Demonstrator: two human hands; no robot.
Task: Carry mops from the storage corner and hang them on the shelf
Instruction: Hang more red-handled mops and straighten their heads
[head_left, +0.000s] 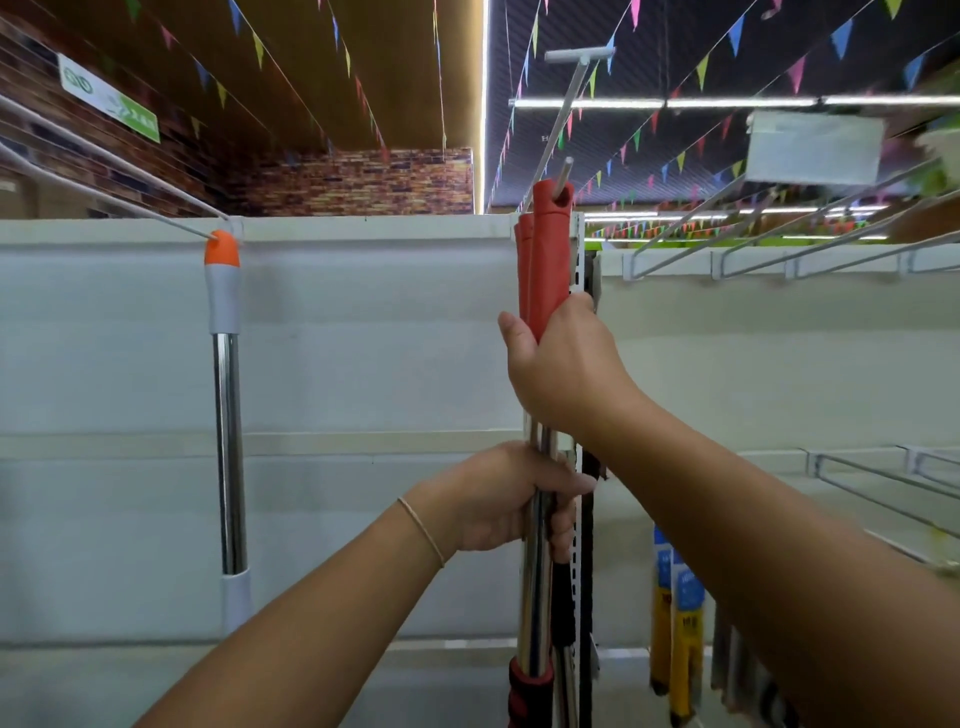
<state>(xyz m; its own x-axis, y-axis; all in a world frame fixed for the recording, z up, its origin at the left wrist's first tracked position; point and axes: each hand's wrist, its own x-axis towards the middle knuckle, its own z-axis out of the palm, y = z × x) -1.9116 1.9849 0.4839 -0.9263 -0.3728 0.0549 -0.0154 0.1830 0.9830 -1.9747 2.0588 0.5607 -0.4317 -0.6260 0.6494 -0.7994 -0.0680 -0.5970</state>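
Head view: right hand grips the red handle tops of the bundled mops, fingers curled around them. Left hand grips the chrome poles lower down. The mops stand upright against the white shelf; a metal hook passes through the hole in the front red handle. To the left, a separate mop with an orange tip hangs from another hook. Coloured pennants hang overhead.
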